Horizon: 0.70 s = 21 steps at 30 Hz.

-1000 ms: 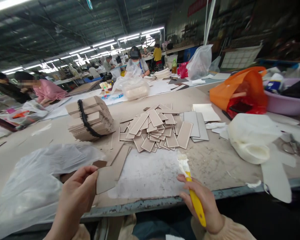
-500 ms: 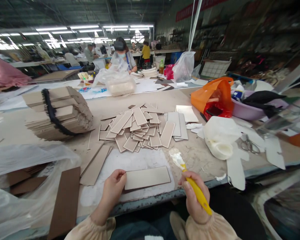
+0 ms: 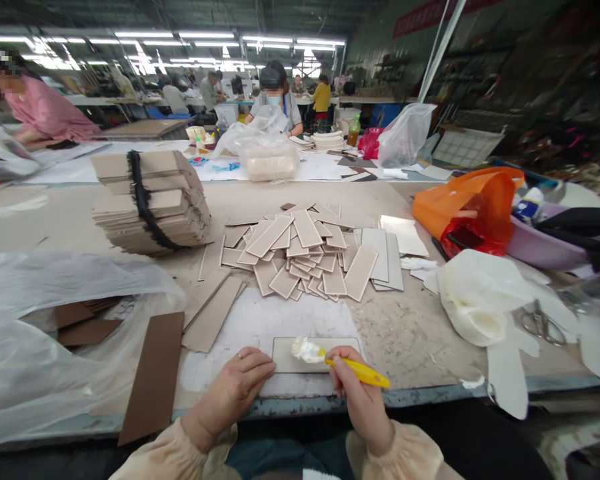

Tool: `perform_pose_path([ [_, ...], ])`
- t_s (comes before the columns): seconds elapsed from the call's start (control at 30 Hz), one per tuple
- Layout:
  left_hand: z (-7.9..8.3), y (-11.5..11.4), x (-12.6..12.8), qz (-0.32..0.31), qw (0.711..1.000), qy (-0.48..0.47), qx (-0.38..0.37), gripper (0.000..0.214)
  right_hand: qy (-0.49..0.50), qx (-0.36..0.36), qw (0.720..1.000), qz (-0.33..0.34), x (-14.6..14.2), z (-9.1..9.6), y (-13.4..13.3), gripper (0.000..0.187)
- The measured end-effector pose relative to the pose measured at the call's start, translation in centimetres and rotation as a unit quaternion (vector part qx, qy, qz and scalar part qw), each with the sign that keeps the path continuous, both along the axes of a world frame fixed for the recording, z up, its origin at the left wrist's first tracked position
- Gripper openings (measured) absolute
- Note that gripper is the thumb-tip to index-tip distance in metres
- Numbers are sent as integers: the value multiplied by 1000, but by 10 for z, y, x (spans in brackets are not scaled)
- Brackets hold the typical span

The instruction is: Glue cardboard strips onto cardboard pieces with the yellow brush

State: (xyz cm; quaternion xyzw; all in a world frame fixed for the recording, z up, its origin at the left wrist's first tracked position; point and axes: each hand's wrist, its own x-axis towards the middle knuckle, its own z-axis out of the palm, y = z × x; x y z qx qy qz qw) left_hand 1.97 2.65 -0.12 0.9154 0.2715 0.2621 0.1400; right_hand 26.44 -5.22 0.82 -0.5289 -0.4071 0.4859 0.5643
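Observation:
On white paper (image 3: 325,320) at the table's front edge lies a narrow beige rectangular panel (image 3: 284,363). The closed fingers of my left hand (image 3: 243,383) hold it at its left end; the thumb is hidden. My right hand (image 3: 361,400) grips a brush (image 3: 367,373) by its yellow handle, closed around it. White paste coats the brush's bristles, which are over the panel's middle and appear to touch it. Behind the paper is a loose pile of beige panels with pale edges (image 3: 305,250).
A strapped cardboard stack (image 3: 165,207) stands at left, near a plastic bag (image 3: 25,373) and a brown panel (image 3: 153,373). At right are a white container (image 3: 465,293), scissors (image 3: 543,323) and an orange bag (image 3: 460,197). A co-worker (image 3: 275,100) sits opposite.
My right hand has brought the brush leftward from beside the panel to over it. My left hand's fingers have turned flatter against the panel's left end. The camera view has swung left.

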Motion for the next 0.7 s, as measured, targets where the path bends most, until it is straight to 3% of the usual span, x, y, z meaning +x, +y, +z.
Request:
perform_pose_path([
  [0.4,6,0,2,-2,999,9,-31,21,-42,-27,996,71,-19,1,21,32],
  [0.7,8,-1,4,3,1000,19,2,22,-126,-20,989,69,-14,10,24,31],
])
